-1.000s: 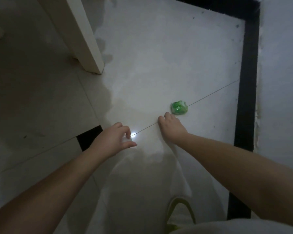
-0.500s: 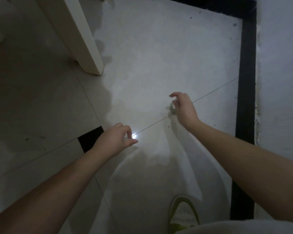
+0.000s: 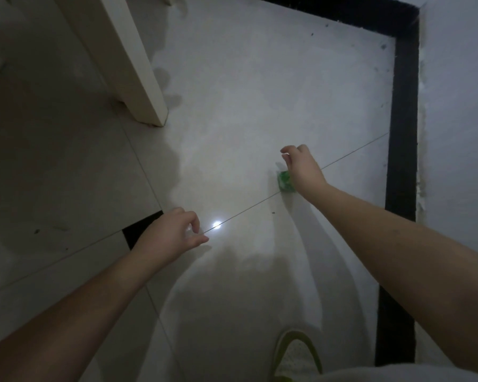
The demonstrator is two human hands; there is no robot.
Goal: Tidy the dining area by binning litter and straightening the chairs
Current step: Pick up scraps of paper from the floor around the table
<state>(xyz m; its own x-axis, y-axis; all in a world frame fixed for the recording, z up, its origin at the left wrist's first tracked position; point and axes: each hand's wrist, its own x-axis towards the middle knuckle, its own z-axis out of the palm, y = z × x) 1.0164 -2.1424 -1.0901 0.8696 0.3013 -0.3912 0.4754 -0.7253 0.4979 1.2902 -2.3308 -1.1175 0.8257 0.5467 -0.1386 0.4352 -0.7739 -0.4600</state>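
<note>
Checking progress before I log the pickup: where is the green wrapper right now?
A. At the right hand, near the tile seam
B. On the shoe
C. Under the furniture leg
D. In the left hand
A: the green wrapper shows just beside the right hand, by the floor seam.

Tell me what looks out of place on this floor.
A crumpled green wrapper lies on the pale floor tiles, litter beside a grout line. The right hand is over it, fingers curled. A few dark specks dot the tiles too.
</note>
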